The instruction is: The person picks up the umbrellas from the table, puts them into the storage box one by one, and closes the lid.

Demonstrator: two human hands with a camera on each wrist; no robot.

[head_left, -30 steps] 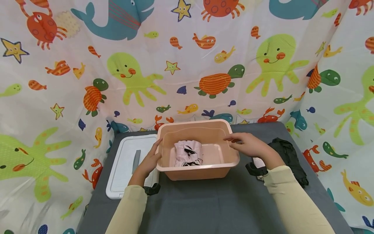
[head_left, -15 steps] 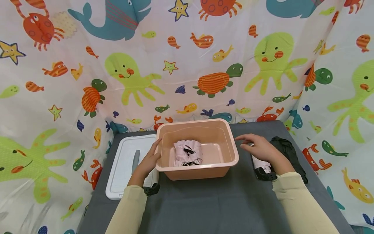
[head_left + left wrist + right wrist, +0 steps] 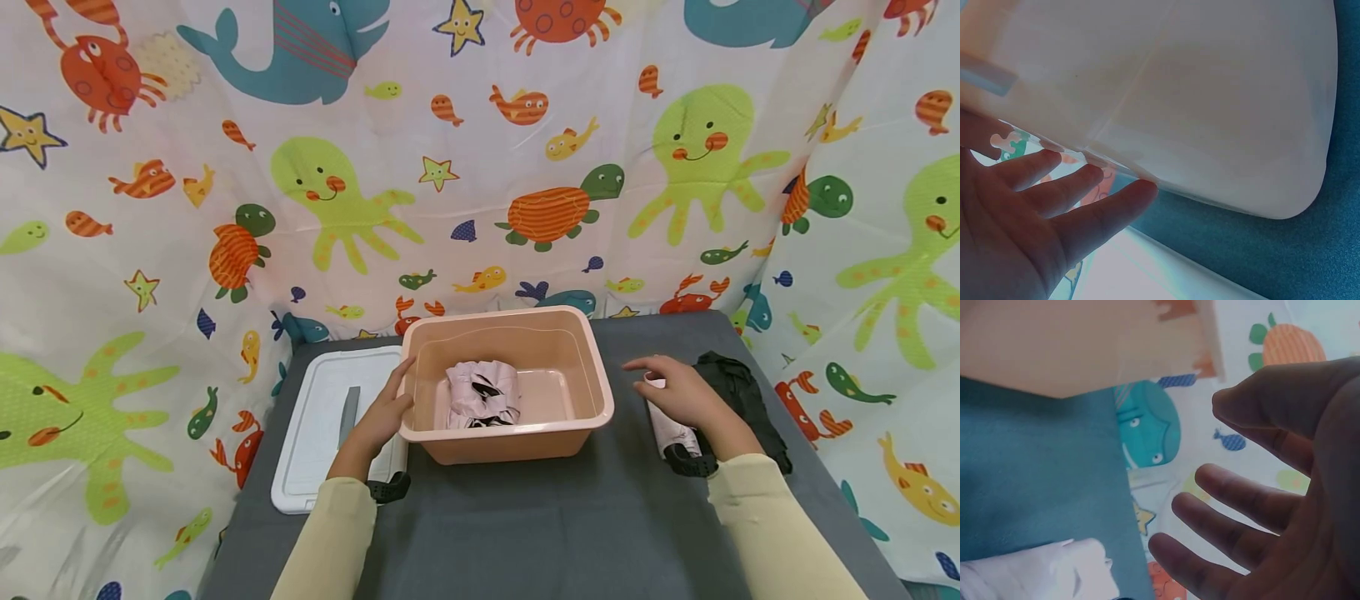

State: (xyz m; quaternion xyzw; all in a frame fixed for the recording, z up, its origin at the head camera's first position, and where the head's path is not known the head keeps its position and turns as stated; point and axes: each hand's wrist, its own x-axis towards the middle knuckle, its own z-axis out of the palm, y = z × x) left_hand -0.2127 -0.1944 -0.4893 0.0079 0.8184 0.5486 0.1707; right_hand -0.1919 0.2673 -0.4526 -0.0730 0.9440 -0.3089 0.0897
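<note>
A peach plastic bin (image 3: pixel 510 446) stands at the middle of the table, with a folded pale pink garment (image 3: pixel 472 392) with black trim inside, toward its left. My left hand (image 3: pixel 381 421) has its fingertips right at the bin's left rim; in the left wrist view its fingers (image 3: pixel 1107 212) are extended along the bin's edge. To the right of the bin, my right hand (image 3: pixel 678 394) holds nothing, fingers loosely spread. Beneath it lies a rolled pale pink cloth (image 3: pixel 670 429), partly hidden by the hand; the right wrist view shows this pink cloth (image 3: pixel 1041 572) too.
A white lid (image 3: pixel 315 425) with a grey handle (image 3: pixel 349 412) lies left of the bin, partly under the left arm. A dark crumpled garment (image 3: pixel 738 400) lies at the right of the grey table (image 3: pixel 525 533). A sea-animal curtain (image 3: pixel 465 275) hangs behind and at both sides.
My right hand has moved right, away from the bin's right rim, to above the rolled pink cloth. The left hand stays at the left rim.
</note>
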